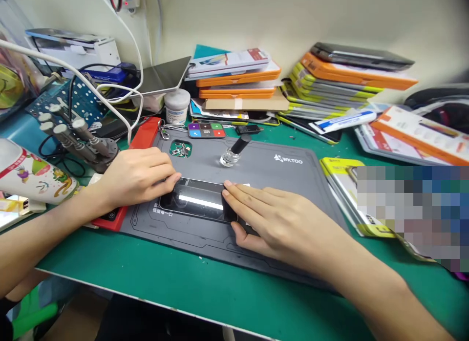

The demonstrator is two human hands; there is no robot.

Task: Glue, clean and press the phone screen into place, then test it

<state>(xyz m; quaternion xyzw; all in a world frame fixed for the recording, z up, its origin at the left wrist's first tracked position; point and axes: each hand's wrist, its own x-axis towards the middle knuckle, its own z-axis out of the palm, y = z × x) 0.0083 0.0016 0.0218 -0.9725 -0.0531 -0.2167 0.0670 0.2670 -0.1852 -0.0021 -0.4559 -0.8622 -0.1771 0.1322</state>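
A black smartphone (200, 200) lies face up on the grey work mat (278, 184), its glossy screen reflecting a strip of light. My left hand (141, 177) is closed at the phone's left end, thumb and curled fingers at its far left corner. Over the right end, my right hand (274, 219) has its fingers together on the screen and its thumb at the near edge, gripping it. A bit of something white shows beneath my right fingers. Just behind the phone stands a small clear glass bottle (229, 158) with a black cap.
Small metal parts sit in a mat recess (181, 148). A red tool tray (144, 133) borders the mat on the left, near a grey screwdriver stand (78, 140) and a printed can (32, 172). Stacked orange boxes (238, 79) and yellow-edged packages (330, 94) line the wall.
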